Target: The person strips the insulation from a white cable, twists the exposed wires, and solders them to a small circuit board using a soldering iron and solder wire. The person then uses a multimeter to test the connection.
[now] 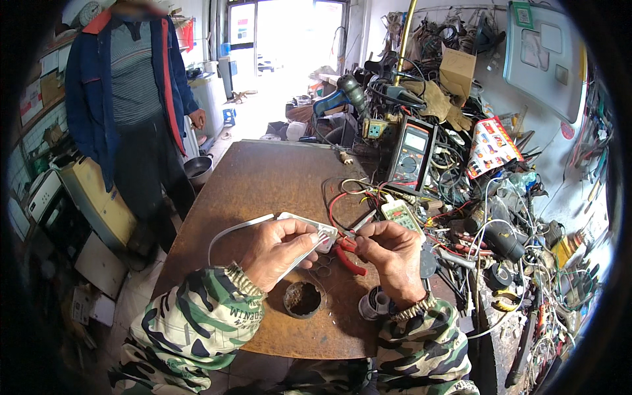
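- Bottom middle: a small round tin (pixel 302 315) with brown stuff inside, and a spool (pixel 372 304) close to the right wrist.
- Middle, just left: the left hand (pixel 280 247), thumb and finger pinched shut on a thin white wire (pixel 297 263).
- Middle, right: the right hand (pixel 395 257), fingers curled, thumb and fingertip pressed close; I cannot tell if something tiny is between them.
- Between the hands: red-handled pliers (pixel 349 262) on the brown table (pixel 263 178), near a white plastic box (pixel 328 232).
- Upper right of middle: a meter (pixel 411 158).
- Upper left: a standing person (pixel 135 85).
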